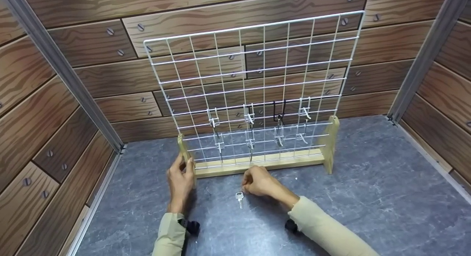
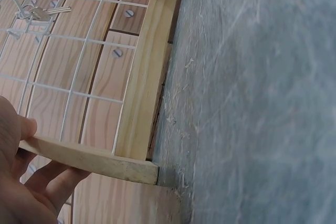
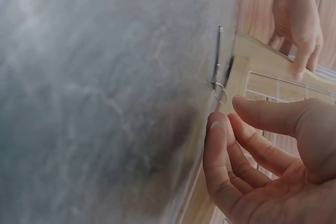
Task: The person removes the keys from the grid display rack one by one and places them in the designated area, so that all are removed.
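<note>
My left hand (image 1: 181,178) grips the left wooden upright (image 2: 89,158) of a wire grid rack (image 1: 254,26), thumb on one side and fingers on the other. A silver key (image 1: 240,200) with a thin ring (image 3: 220,95) lies on the grey table in front of the rack. Just beside it is my right hand (image 1: 259,180), its fingers bent toward the ring. In the right wrist view a gap shows between thumb and forefinger, and the ring sits just beyond the fingertips. Several metal hooks (image 1: 213,120) hang in two rows on the grid's lower part.
Keys (image 2: 55,10) hang on some of the hooks; one upper hook (image 1: 279,114) is black. A wooden base bar (image 1: 261,161) joins the rack's two uprights, with the right upright (image 1: 332,145) at the far end. Wood-patterned walls (image 1: 84,46) enclose the table on three sides.
</note>
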Tool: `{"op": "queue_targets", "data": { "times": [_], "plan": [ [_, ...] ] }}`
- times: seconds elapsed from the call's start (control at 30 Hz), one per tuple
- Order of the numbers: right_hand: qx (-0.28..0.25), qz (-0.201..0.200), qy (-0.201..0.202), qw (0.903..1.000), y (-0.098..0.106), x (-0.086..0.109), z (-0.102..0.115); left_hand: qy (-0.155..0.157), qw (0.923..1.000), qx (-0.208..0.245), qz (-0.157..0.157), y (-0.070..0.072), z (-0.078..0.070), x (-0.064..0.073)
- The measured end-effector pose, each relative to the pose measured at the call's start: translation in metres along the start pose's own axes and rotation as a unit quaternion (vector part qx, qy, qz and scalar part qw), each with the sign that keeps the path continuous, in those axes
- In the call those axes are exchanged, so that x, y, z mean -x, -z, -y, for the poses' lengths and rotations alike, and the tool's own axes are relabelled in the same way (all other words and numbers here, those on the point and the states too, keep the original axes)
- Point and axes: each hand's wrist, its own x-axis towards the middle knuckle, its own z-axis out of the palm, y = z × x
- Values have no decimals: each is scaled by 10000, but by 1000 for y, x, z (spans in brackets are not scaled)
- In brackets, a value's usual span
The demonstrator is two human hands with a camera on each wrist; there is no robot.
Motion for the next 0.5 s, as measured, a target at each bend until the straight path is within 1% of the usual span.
{"op": "queue_targets", "data": {
  "times": [0.13,0.27,0.5],
  "plan": [
    [-216,-22,5,9998,7,3,2,-47,10000,43,31,0,1,-1],
    [-241,-204,219,9993,14,6,2,-45,9999,92,47,0,3,-1],
    [-489,-427,467,9968,30,17,-1,-80,9999,123,49,-1,4,0]
  ]
}}
